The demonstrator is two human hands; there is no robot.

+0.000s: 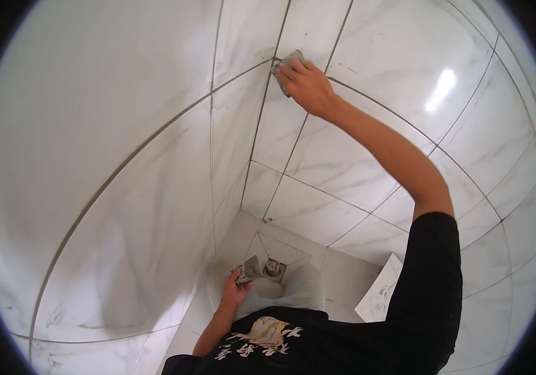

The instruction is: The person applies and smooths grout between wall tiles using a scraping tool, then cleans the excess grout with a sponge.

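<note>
My right hand (307, 84) presses a folded cloth (287, 65) flat against the wall tile (368, 162), covering the grout line; my left hand (235, 289) grips another rag (252, 269) low, spare.

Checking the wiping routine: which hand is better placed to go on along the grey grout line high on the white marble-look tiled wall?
Right. The right hand presses a small grey cloth on that grout line; the left hand hangs low, holding another rag.

Single head view, steeply downward, apparently close to tiled wall (155, 206).
</note>
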